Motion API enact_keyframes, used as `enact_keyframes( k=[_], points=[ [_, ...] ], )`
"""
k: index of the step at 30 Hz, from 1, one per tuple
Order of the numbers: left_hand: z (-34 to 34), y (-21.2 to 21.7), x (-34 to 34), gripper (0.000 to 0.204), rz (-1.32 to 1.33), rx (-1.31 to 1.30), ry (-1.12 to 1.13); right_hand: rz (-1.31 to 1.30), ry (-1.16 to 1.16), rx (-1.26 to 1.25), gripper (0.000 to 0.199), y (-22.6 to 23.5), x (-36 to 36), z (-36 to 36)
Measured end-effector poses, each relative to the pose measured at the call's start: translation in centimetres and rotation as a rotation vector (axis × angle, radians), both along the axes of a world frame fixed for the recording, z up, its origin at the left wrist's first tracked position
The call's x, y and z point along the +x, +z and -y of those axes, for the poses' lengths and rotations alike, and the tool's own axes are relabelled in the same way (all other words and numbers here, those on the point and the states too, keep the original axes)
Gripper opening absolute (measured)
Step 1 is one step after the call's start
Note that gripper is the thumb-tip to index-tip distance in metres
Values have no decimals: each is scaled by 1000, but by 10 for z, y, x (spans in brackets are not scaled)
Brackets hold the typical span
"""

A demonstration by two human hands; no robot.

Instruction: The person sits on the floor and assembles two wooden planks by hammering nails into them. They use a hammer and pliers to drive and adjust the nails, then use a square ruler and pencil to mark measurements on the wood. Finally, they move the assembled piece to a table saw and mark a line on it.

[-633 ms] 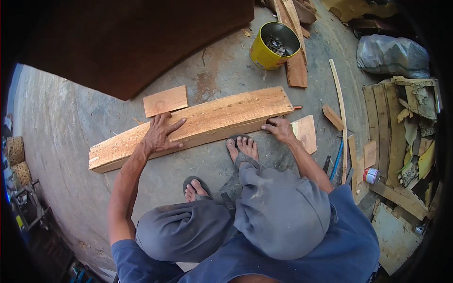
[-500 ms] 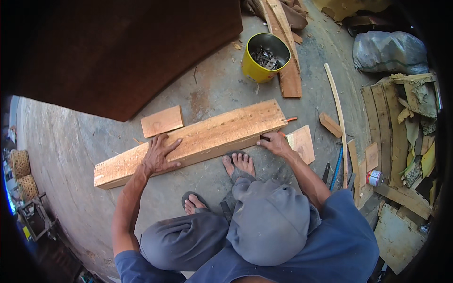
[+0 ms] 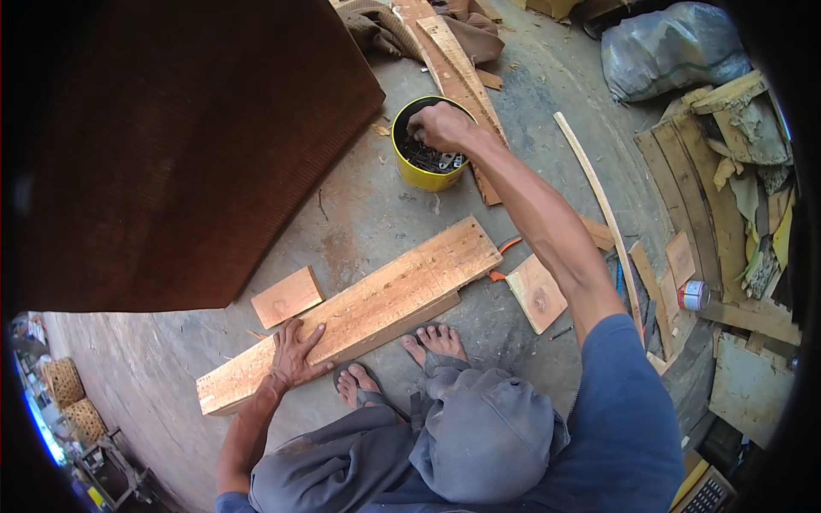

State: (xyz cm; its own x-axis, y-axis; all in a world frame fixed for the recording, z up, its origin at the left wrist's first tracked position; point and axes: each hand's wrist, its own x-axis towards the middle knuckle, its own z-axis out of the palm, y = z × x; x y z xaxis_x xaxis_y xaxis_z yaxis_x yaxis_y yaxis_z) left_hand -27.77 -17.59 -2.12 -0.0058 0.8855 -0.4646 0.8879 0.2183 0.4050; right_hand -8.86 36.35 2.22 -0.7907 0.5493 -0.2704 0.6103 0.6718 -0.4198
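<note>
A long reddish wooden beam (image 3: 389, 286) lies slantwise on the floor before my feet, its top pitted with small marks. A second board (image 3: 440, 303) shows beneath its near edge. My left hand (image 3: 293, 357) rests flat on the beam's left part, fingers spread. Beyond the beam stands a yellow bucket (image 3: 430, 180) holding small dark and silvery metal pieces (image 3: 428, 158). Inside its rim, my right hand (image 3: 445, 128) is over these pieces with its fingers curled inward. What the fingertips hold, if anything, is hidden.
A wood offcut (image 3: 286, 297) lies behind the beam, another square piece (image 3: 537, 295) to its right. An orange-handled tool (image 3: 498, 275) sticks out at the beam's right end. A large brown panel (image 3: 214, 145) looms left. Scrap wood (image 3: 676, 188) and a plastic sack (image 3: 671, 51) stand right.
My right hand has left the beam's right end and reached far into the bucket. My left hand stays on the beam, which is turned and shifted in view.
</note>
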Motion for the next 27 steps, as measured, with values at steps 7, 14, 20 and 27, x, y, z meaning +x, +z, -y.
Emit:
enact_keyframes(
  k=[7,14,20,27],
  points=[
    [4,1,2,91,-13,2,5,294,446,283,22,-57,-20,-9],
    [3,7,2,93,-3,16,27,321,582,401,18,-51,-17,-7],
    [9,5,0,90,10,31,21,206,475,398,17,-40,-24,0],
    [-3,23,-3,88,34,75,-26,-644,-279,-210,20,20,33,28]
  ],
)
